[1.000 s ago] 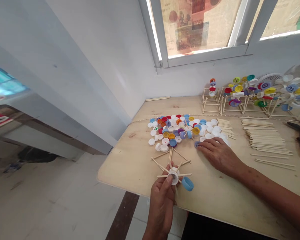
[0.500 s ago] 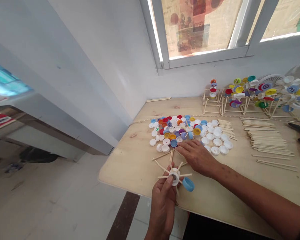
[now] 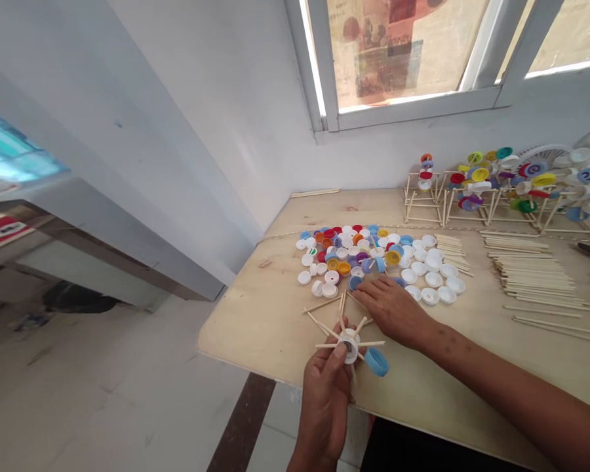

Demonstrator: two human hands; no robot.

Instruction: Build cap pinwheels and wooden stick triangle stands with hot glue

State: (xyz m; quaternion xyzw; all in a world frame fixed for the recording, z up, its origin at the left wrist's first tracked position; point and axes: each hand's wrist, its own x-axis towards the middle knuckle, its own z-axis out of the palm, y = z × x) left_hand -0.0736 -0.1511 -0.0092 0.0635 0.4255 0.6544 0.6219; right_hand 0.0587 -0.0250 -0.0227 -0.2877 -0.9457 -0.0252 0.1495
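Observation:
My left hand is closed round a white bottle cap hub, thumb over its front. Thin wooden sticks stick out from the hub like spokes, and a light blue bottle cap sits on the end of one at lower right. My right hand is at the near edge of the cap pile, palm down, with its fingertips against a dark blue bottle cap. The hand partly covers that cap, and its thumb is mostly hidden. Loose sticks lie on the table just beyond my left hand.
White and coloured bottle caps are spread over the middle of the wooden table. Rows of sticks lie at right. Behind them, stick frames with cap wheels stand along the wall, near a fan. A cord crosses the table.
The whole view has shifted slightly. The dark blue cap has come a little to the right, under my right fingertips. My left hand keeps its hold on the spoked hub.

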